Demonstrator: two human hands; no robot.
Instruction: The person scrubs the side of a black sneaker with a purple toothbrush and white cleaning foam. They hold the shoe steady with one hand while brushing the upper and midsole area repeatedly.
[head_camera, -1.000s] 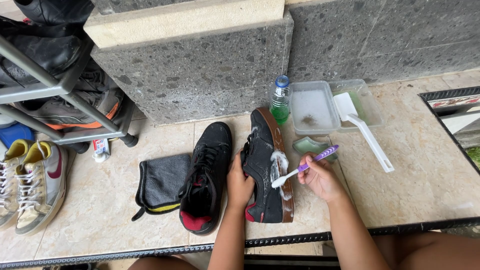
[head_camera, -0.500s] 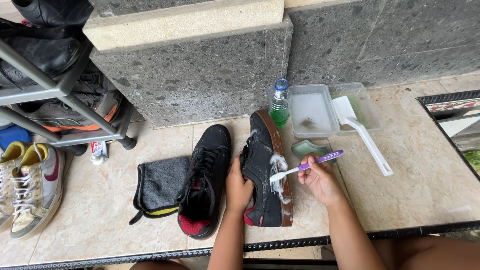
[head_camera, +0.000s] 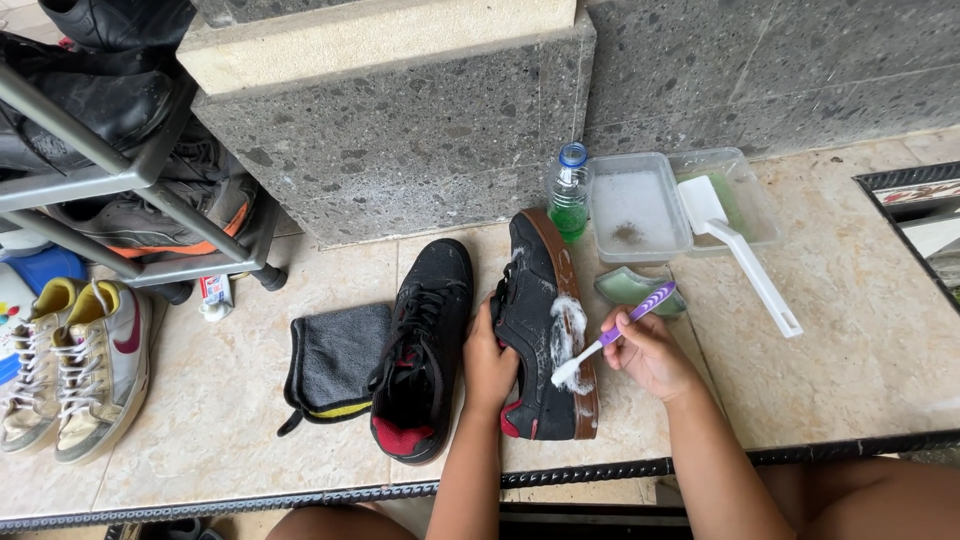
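Since 1 s ago the purple toothbrush has slid a little lower along the shoe's side, bristles now at the foam patch nr the sole; shoe and both hands otherwise sit about as before. Left hand is clamped on the black shoe, which is tipped on its side on the tiled floor, brown sole facing right, white suds smeared mid-length, red lining at the heel. Right hand is closed round the toothbrush handle, just right of the shoe.

Its mate, a second black shoe, stands upright just left, touching the left wrist area. Grey cloth w/ yellow edge lies beside that. Pair of worn cream sneakers sits far left.

Green soap dish rests just beyond the right hand. Further back: clear plastic tub holding cloudy, foamy water w/ brown specks, a white long-handled brush laid across a second tub, and a small bottle of green liquid, blue cap. Shoe rack and stone wall behind.
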